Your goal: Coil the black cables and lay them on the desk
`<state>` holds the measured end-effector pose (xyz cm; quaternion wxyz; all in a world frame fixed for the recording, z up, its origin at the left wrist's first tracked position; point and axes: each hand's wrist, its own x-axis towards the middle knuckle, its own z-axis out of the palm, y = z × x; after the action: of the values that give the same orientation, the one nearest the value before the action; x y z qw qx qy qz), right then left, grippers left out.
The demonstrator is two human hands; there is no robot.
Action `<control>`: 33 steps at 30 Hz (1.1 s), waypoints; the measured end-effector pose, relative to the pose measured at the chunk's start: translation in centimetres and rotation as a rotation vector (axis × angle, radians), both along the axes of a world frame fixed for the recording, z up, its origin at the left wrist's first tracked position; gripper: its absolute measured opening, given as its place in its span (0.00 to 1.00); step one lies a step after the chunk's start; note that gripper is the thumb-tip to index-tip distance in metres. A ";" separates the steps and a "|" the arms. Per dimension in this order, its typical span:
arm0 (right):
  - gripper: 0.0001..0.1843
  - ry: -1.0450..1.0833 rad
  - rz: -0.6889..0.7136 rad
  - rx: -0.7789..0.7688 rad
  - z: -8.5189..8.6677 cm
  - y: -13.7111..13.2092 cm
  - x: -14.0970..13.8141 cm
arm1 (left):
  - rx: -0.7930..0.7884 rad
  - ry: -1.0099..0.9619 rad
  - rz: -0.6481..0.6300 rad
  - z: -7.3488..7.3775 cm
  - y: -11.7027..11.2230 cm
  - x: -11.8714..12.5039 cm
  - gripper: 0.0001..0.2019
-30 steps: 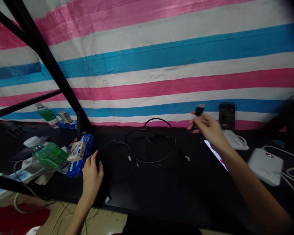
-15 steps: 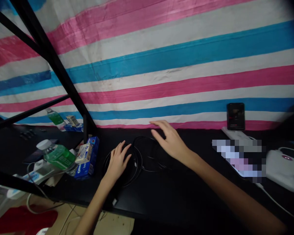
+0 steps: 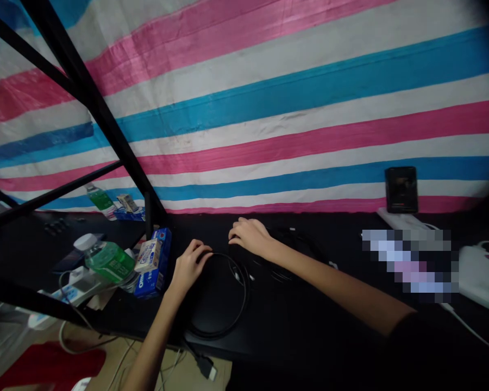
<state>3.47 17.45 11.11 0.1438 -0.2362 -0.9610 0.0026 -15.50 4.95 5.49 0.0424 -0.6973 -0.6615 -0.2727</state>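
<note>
A black cable coil point(image 3: 224, 326) lies in a loop on the black table point(image 3: 309, 320). My left hand point(image 3: 190, 264) rests on the loop's upper left edge with its fingers curled over the cable. My right hand point(image 3: 250, 236) sits just behind the loop, fingers bent down onto a tangle of more black cable point(image 3: 293, 255) that spreads to the right. A plug end point(image 3: 207, 367) of the cable hangs over the table's front edge.
A green bottle point(image 3: 106, 259), a small white carton point(image 3: 148, 255) and a blue snack box point(image 3: 152, 274) lie at the left by a power strip point(image 3: 75, 282). A phone point(image 3: 400, 189) leans on the striped tarp; a white device point(image 3: 483, 277) sits far right. Black frame bars point(image 3: 85, 98) cross the left.
My right hand let go of the black plug it held up at the right and came left onto the cables. My left hand shifted right onto the loop, which now lies nearer the front edge.
</note>
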 end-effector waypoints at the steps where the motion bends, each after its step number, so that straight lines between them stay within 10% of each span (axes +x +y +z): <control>1: 0.08 0.045 -0.013 0.008 0.0 0.2 0.3 | -0.015 -0.004 -0.016 0.0 -0.2 0.1 0.13; 15: 0.09 0.522 -0.312 0.028 3.1 -0.2 3.3 | -0.078 -0.149 0.014 0.4 -0.2 2.4 0.15; 25: 0.13 0.911 -0.589 0.043 6.6 4.1 9.9 | 0.050 -0.326 0.212 -1.2 -2.1 -0.6 0.15; 33: 0.11 0.956 -0.496 -0.172 4.2 6.1 14.5 | 0.325 -0.579 0.379 -0.4 -3.7 -1.1 0.14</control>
<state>18.02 23.59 15.30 0.5412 -0.4392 -0.7003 0.1544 -16.64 1.26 5.12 0.0133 -0.4407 -0.7116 -0.5470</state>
